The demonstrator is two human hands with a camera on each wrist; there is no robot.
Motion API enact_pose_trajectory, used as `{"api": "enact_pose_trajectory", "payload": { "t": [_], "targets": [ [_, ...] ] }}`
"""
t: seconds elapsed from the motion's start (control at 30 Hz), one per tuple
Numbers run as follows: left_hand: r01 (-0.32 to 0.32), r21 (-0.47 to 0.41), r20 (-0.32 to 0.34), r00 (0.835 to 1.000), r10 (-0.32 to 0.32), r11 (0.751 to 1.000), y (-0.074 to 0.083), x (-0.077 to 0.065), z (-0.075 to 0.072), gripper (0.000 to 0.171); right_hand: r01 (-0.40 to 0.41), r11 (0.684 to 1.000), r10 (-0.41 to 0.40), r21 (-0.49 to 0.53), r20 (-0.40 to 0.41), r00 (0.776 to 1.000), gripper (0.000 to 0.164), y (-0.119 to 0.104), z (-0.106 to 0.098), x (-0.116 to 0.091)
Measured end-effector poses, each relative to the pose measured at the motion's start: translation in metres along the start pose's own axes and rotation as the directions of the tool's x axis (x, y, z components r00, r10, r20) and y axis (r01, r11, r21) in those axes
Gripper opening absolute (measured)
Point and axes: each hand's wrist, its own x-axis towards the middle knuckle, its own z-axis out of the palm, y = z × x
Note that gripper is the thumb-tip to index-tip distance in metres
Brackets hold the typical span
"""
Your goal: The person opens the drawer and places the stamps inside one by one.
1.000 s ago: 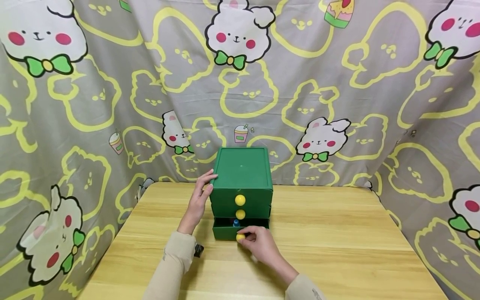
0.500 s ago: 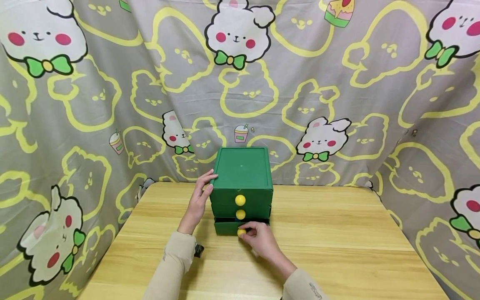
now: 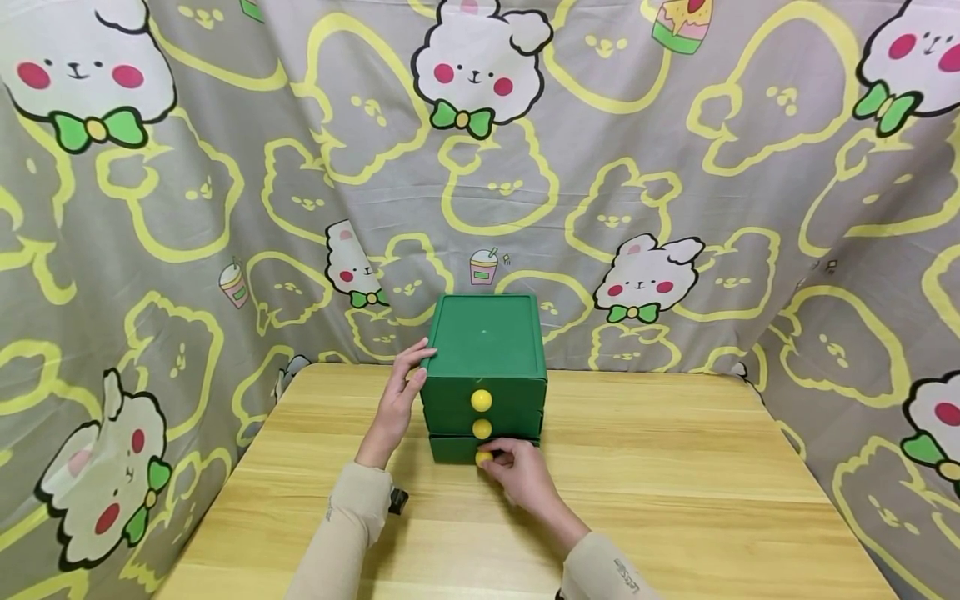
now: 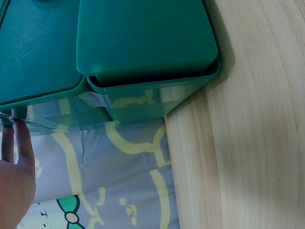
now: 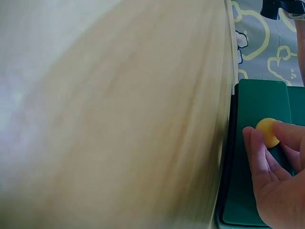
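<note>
A green drawer cabinet [image 3: 483, 333] with yellow ball knobs stands on the table. Its bottom drawer [image 3: 453, 451] juts out slightly; the left wrist view has a narrow dark gap behind the drawer front [image 4: 147, 40]. My right hand [image 3: 527, 482] pinches that drawer's yellow knob [image 5: 267, 131] between thumb and fingers. Against the cabinet's left side rests my left hand [image 3: 395, 410], fingers fairly straight and fingertips near the top edge. Both upper drawers, with a top knob [image 3: 482, 400] and a middle knob [image 3: 482, 428], look pushed in. The bottom drawer's contents are hidden.
The wooden table [image 3: 675, 483] extends to both sides of the cabinet. A patterned curtain [image 3: 495, 183] hangs close behind it and along the sides. A small black object [image 3: 398, 501] shows beside the left sleeve.
My right hand has pushed the bottom drawer inward by its knob, away from me. A blue item visible inside earlier is now hidden. The left hand has stayed put.
</note>
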Motion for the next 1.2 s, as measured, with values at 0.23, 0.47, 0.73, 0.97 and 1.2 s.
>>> {"api": "enact_pose_trajectory", "payload": {
  "t": [0.23,0.47,0.73,0.97,1.2],
  "targets": [
    [0.002,0.002,0.001,1.0,-0.002,1.0,0.0012,0.0003,-0.0001,0.036,-0.002,1.0,0.003,0.008,-0.005,1.0,0.015,0.0008,-0.0003,0.0022],
    [-0.002,-0.002,0.0,1.0,0.002,1.0,0.0004,0.0005,0.0006,0.036,0.003,1.0,-0.003,0.001,-0.012,1.0,0.016,0.0027,0.0008,0.0038],
    [0.002,-0.001,-0.007,1.0,-0.002,1.0,0.0006,0.0003,0.0011,0.036,0.012,1.0,-0.012,-0.014,-0.024,1.0,0.015,0.0023,0.0024,0.0044],
    [0.008,-0.007,-0.006,1.0,-0.008,1.0,-0.0002,-0.0003,0.0011,0.036,0.008,1.0,-0.009,-0.015,-0.027,1.0,0.014,0.0022,0.0029,0.0046],
    [0.029,-0.015,-0.002,1.0,-0.029,0.999,0.001,-0.0014,0.0008,0.036,0.019,1.0,-0.019,-0.009,-0.007,1.0,0.015,0.0007,0.0002,0.0033]
  ]
}}
